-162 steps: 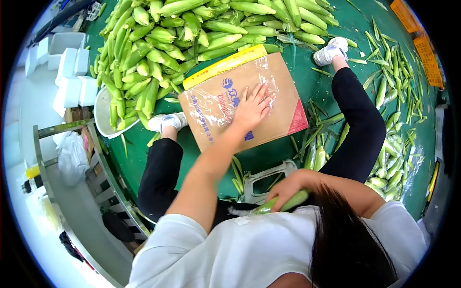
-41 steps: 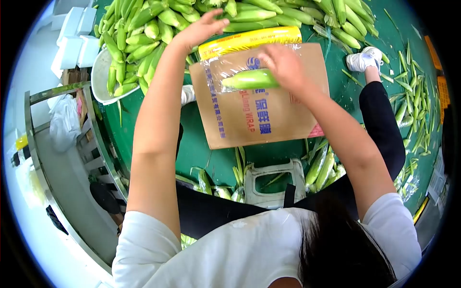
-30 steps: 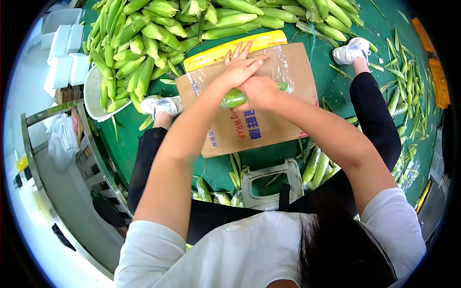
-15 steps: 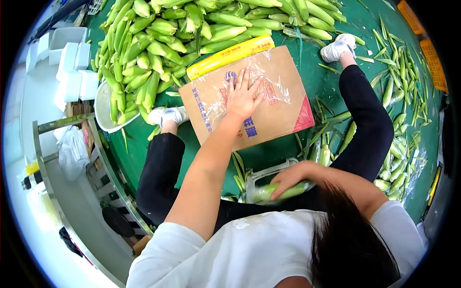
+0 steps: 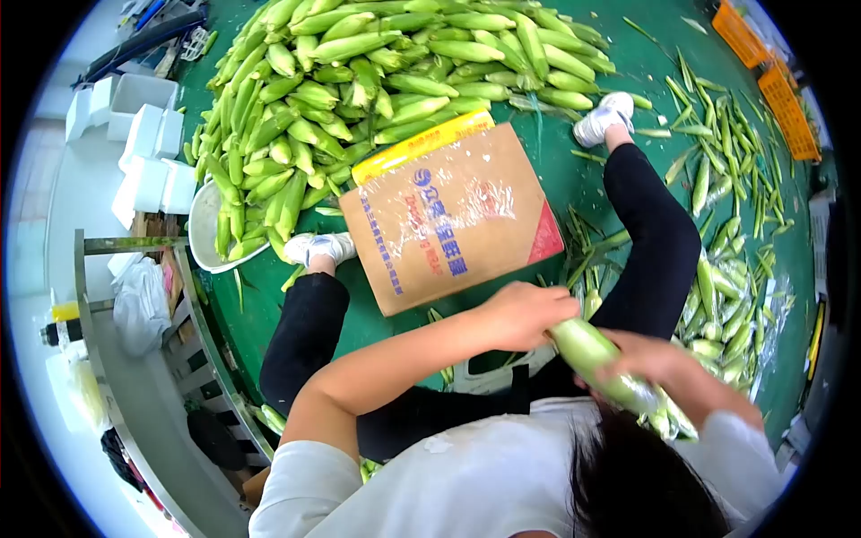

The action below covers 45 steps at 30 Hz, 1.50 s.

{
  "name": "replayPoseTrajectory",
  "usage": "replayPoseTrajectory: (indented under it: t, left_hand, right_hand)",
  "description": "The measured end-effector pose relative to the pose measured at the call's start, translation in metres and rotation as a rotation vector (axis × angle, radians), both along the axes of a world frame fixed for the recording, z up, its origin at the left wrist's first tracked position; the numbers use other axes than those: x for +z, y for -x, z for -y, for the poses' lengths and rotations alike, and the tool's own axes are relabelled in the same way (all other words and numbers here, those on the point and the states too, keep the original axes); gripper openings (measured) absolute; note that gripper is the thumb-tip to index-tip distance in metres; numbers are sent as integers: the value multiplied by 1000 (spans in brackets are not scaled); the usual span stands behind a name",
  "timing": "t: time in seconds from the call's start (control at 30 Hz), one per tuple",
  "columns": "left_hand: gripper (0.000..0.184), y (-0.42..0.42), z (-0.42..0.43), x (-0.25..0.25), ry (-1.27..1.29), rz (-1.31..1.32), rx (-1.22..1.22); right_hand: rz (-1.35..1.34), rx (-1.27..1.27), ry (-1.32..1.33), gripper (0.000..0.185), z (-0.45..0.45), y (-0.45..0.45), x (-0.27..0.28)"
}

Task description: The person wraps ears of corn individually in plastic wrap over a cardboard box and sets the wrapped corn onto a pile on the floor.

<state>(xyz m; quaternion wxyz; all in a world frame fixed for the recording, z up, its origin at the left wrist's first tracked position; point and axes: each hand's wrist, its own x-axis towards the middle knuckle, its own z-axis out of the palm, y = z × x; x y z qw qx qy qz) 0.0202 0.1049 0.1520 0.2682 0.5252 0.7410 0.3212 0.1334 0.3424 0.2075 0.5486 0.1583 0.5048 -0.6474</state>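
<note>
An ear of corn (image 5: 587, 351), husk partly on and shiny with clear film over its lower part, is held slantwise over my lap. My left hand (image 5: 527, 316) is closed at its upper end. Around its middle and lower side my right hand (image 5: 644, 359) is wrapped, a little smeared by motion. Ahead of both hands a cardboard box (image 5: 404, 260) with blue and red print lies on the floor, a sheet of clear film crumpled on its top. Along its far edge rests a long yellow film box (image 5: 423, 146).
A large heap of corn (image 5: 359, 85) lies beyond the box, partly in a white basin (image 5: 202, 224). Several film-wrapped ears (image 5: 726, 305) and loose husks (image 5: 740, 143) lie at right. Orange crates (image 5: 789, 112) stand far right, a metal-framed rack (image 5: 161, 359) at left.
My left hand has left the box top and come back to the corn's upper end. My right hand has moved right with the ear, away from the low stool.
</note>
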Motion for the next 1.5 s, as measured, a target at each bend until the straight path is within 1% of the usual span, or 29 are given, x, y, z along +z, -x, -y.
replayPoseTrajectory:
  t: [0.03, 0.07, 0.1, 0.17, 0.23, 0.27, 0.33, 0.4, 0.43, 0.47, 0.5, 0.57, 0.6, 0.67, 0.73, 0.77, 0.83, 0.9, 1.0, 1.03, 1.1, 1.13, 1.17, 1.2, 1.23, 1.3, 1.37, 1.47, 1.5]
  left_hand:
    - [30, 12, -3, 4, 26, 147, -60]
    - [32, 27, 4, -12, 60, 171, -27]
    - [31, 42, 16, -47, -62, 95, 182]
    - [35, 94, 52, -103, -43, -8, 729]
    - [69, 132, 86, -124, 84, -347, 912]
    - [77, 132, 103, -155, 134, -375, 843]
    - [73, 101, 111, -167, 386, -491, 505]
    - [73, 76, 110, -169, 384, -433, 465]
    - [70, 69, 106, -168, 412, -387, 393]
    - [67, 67, 104, -167, 443, -349, 330]
    - [66, 63, 106, -161, 375, -323, 253]
    - [65, 48, 104, -148, 243, -262, 114]
    - [66, 45, 100, -149, 236, -199, 104]
    - [69, 27, 100, -145, 240, -40, 83]
    - [67, 12, 104, -120, 125, 44, 9]
    - [67, 17, 106, -105, 40, 63, -12]
    - [59, 41, 112, -91, -58, -190, 45]
    - [47, 81, 118, -83, -110, -290, 357]
    - [57, 156, 100, -55, 8, -734, 729]
    - [61, 178, 92, -48, 92, -891, 775]
    - [73, 213, 92, -51, 149, -1002, 754]
    - [80, 219, 105, -54, 202, -720, 655]
    - [81, 207, 113, -61, 219, -613, 689]
    - [83, 198, 121, -73, 235, -517, 720]
    - [84, 192, 124, -84, 248, -422, 748]
    - [81, 183, 125, -102, 284, -440, 676]
    - [78, 163, 130, -127, 318, -414, 637]
    - [69, 156, 148, -150, 280, -413, 607]
    - [68, 156, 155, -152, 235, -478, 578]
  right_hand:
    - [-346, 116, -264, 82, -17, -23, 14]
    - [-467, 120, -527, 87, -31, -56, 28]
    - [-598, 122, -880, 86, -45, -110, 23]
    - [-504, -149, -1231, 77, -51, -204, 13]
    - [-410, -279, -1492, 63, -62, -289, -8]
    - [-418, -337, -1477, 57, -82, -280, -11]
    - [-454, -440, -1435, 46, -131, -244, -16]
    - [-464, -543, -1370, 37, -158, -198, -25]
    - [-759, -654, -1314, 18, -179, -86, -44]
    - [-892, -439, -1394, 15, -202, 25, -56]
    - [-1035, -488, -1231, 14, -187, 135, -68]
    - [-1035, -425, -1069, 31, -186, 310, -145]
    - [-1104, -394, -948, 53, -186, 393, -204]
    - [-818, -354, -1103, 94, -146, 519, -298]
    - [-818, -190, -1262, 81, -129, 578, -362]
    - [-707, -48, -1248, 74, -123, 586, -349]
    - [-700, -291, -1074, 60, -115, 576, -321]
    - [-691, -520, -906, 50, -107, 556, -282]
    - [-894, -294, -879, 85, -35, 443, -192]
    - [-854, -172, -775, 84, -13, 407, -164]
    - [-830, -285, -249, 75, 37, 336, -117]
    - [-803, -360, -198, 73, 41, 310, -131]
    - [-829, -330, -425, 76, 35, 281, -168]
    - [-806, -58, -817, 78, 40, 256, -181]
    - [-730, 47, -992, 74, 58, 230, -196]
    - [-1221, 26, -1272, 45, 93, 193, -211]
    - [-1227, 119, -1228, 30, 95, 180, -233]
    - [-781, -131, -803, 22, 64, 152, -240]
    - [-436, -420, -543, 17, 60, 148, -218]
